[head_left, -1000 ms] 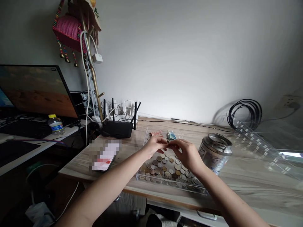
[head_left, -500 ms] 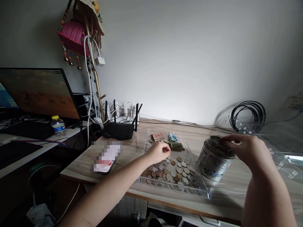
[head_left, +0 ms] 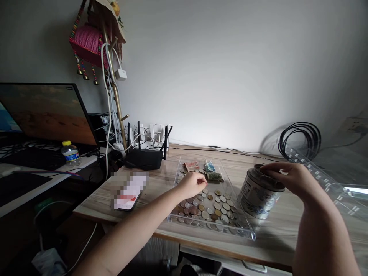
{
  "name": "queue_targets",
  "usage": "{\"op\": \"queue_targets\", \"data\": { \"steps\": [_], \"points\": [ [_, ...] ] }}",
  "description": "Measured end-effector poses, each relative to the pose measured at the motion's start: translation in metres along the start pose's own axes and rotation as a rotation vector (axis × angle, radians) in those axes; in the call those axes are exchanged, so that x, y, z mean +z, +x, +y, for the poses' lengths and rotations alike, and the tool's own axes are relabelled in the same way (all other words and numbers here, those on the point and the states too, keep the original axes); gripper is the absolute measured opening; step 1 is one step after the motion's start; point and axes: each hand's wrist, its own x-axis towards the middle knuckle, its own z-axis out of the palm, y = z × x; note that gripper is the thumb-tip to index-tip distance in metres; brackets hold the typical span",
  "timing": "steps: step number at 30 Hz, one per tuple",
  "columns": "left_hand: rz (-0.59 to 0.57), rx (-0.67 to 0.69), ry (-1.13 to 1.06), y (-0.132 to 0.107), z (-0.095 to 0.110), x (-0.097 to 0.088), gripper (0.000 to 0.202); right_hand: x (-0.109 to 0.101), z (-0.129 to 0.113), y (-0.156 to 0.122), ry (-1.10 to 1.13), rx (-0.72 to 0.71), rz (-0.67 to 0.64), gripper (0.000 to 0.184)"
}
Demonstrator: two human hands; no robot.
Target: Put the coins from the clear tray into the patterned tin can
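My left hand [head_left: 194, 184] hovers above a clear plastic tray [head_left: 207, 227], fingers curled together in a pinch; whatever they hold, if anything, is hidden. Many coins [head_left: 215, 209] in silver, gold and copper tones lie spread over the tray. Toward its back are a reddish banknote [head_left: 191, 165], a blue banknote [head_left: 210, 165] and folded green banknotes [head_left: 213, 176]. Right of the tray stands a round metal tin [head_left: 258, 197] with a patterned label. My right hand [head_left: 283, 174] is at the tin's mouth, thumb and fingers bent together, their tips hidden inside the rim.
A phone [head_left: 130, 195] with a blurred screen lies left of the tray, and a black router [head_left: 145, 158] sits behind it. Coiled black cable [head_left: 301, 138] and a clear plastic piece [head_left: 327, 184] are at the right. A monitor [head_left: 48, 115] and bottle [head_left: 71, 153] stand on another desk.
My right hand has dipped slightly, its fingers reaching further into the tin's mouth. My left hand has barely moved, and the coins look the same.
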Motion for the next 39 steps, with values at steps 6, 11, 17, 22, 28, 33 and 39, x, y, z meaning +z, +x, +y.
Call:
{"op": "queue_targets", "data": {
  "steps": [6, 11, 17, 22, 28, 33, 39],
  "points": [
    [-0.016, -0.011, 0.038, 0.0, -0.002, 0.0, 0.024, 0.003, 0.0, 0.001, -0.016, -0.026, -0.006, 0.027],
    [-0.14, 0.06, 0.154, -0.003, -0.004, 0.0, 0.032, 0.015, -0.019, -0.011, -0.062, -0.22, 0.348, 0.026],
    [-0.34, 0.123, 0.282, -0.008, -0.008, 0.001, 0.067, 0.054, -0.067, -0.042, 0.076, -0.613, 0.124, 0.019],
    [-0.241, 0.032, 0.292, -0.003, -0.018, 0.006, 0.03, 0.105, -0.073, -0.05, -0.182, -0.604, -0.497, 0.023],
    [0.186, -0.094, 0.17, 0.007, -0.016, 0.002, 0.026, 0.135, -0.07, -0.047, -0.127, -0.662, -0.766, 0.065],
    [0.186, -0.107, 0.113, 0.01, -0.017, 0.003, 0.021, 0.129, -0.082, -0.05, -0.031, -0.802, -0.943, 0.063],
    [0.157, -0.062, 0.087, 0.013, -0.021, 0.006, 0.021, 0.123, -0.087, -0.052, 0.068, -0.899, -1.012, 0.05]
  ]
}}
